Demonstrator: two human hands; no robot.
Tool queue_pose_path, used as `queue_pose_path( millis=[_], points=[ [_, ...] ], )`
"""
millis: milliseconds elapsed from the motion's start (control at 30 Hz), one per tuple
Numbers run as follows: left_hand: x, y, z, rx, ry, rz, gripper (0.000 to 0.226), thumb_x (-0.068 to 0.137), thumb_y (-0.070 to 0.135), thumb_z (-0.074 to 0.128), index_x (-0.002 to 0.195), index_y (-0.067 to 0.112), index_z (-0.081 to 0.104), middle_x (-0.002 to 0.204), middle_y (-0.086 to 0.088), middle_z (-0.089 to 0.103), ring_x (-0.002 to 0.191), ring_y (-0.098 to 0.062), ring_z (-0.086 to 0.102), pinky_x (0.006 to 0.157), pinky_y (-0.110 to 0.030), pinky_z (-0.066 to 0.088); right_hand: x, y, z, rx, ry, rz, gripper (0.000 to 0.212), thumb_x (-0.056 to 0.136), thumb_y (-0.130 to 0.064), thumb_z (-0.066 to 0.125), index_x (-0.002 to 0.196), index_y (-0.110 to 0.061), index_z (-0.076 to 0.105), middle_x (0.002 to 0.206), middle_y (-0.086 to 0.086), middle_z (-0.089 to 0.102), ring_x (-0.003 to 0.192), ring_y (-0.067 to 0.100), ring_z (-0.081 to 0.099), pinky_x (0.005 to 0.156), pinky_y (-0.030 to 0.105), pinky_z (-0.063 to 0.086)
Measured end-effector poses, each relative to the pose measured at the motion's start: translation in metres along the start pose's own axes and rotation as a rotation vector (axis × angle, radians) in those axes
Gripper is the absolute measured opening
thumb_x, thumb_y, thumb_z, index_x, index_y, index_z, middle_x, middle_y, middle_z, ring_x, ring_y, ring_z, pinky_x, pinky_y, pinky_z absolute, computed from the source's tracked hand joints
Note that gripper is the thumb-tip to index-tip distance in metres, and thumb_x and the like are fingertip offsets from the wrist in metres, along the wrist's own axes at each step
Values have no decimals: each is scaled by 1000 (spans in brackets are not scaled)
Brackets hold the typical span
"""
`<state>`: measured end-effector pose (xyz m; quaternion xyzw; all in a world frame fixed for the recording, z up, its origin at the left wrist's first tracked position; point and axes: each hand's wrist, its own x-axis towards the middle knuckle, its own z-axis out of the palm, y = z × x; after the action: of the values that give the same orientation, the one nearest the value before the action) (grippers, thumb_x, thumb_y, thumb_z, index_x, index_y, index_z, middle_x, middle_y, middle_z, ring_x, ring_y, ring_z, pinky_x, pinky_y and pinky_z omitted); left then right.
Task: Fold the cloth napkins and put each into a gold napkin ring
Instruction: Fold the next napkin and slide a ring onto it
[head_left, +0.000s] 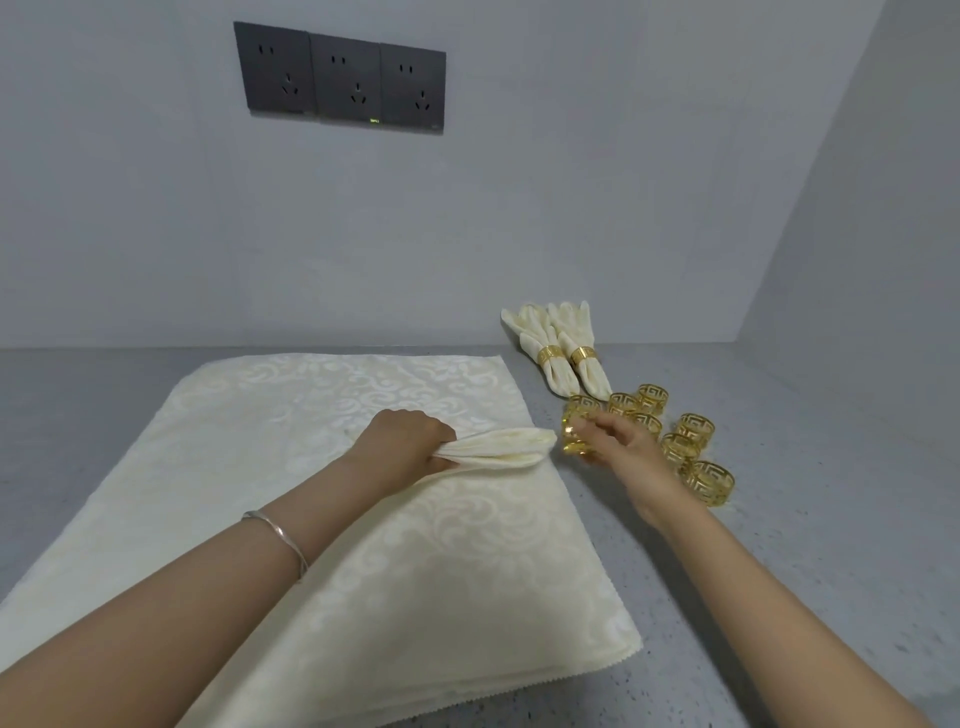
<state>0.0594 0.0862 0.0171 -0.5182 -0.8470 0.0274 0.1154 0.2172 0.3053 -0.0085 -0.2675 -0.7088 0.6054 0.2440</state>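
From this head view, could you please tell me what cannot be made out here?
Head view:
Held ring: pattern blurred by motion, partly covered by fingers of the right hand.
Loose rings: count unsure, the right hand hides some.
Gathered napkin: its near end is buried in the left hand.
Napkin stack: layers too thin to count.

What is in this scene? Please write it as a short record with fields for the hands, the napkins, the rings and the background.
Left: the left hand grips a gathered napkin, its end pointing toward the rings
Right: the right hand pinches a gold ring close to that end
Flat napkins: stack of napkins under the left arm
Finished: two ringed napkins at the back
Spare rings: loose rings grouped on the grey counter
Wall: three dark sockets
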Motion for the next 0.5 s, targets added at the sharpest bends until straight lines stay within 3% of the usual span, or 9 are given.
queue_pose_path(
  millis=[133, 200, 300, 367, 500],
  points=[
    [-6, 2, -3, -23, 16, 10, 31, 97, 48, 43, 93, 21, 57, 78, 5, 50, 75, -18, 44, 63, -28, 27, -18, -9, 29, 41, -107, 16, 37, 74, -27, 78, 107, -17, 65, 106, 4, 63, 99, 18, 64, 90, 33, 54],
    [-9, 6, -6, -7, 24, 33, 29, 97, 47, 42, 88, 21, 54, 76, 4, 51, 74, -18, 43, 57, -29, 25, -27, -10, 47, 69, -161, 44, 37, 72, -23, 80, 105, -15, 64, 100, 6, 65, 89, 16, 65, 82, 28, 57],
    [-13, 9, -10, 18, 18, 53, 24, 98, 43, 43, 82, 24, 45, 67, 6, 42, 75, -20, 48, 57, -29, 26, -36, -3, 66, 43, -143, 6, 41, 69, -20, 83, 102, -15, 60, 95, 4, 65, 80, 13, 62, 76, 27, 55],
    [-15, 5, -10, 32, -11, 44, 21, 97, 40, 46, 83, 25, 46, 75, 7, 47, 79, -20, 53, 64, -27, 29, -39, 0, 61, -120, -142, -84, 47, 69, -24, 83, 109, -21, 59, 100, -6, 62, 83, 6, 59, 68, 13, 50],
    [-19, -3, -5, -10, -105, 29, 17, 93, 37, 53, 97, 24, 63, 94, 4, 66, 89, -19, 59, 67, -26, 32, -40, 12, 41, -555, -310, -252, 59, 71, -35, 81, 124, -30, 56, 118, -15, 56, 103, 3, 54, 79, 8, 40]
  ],
)
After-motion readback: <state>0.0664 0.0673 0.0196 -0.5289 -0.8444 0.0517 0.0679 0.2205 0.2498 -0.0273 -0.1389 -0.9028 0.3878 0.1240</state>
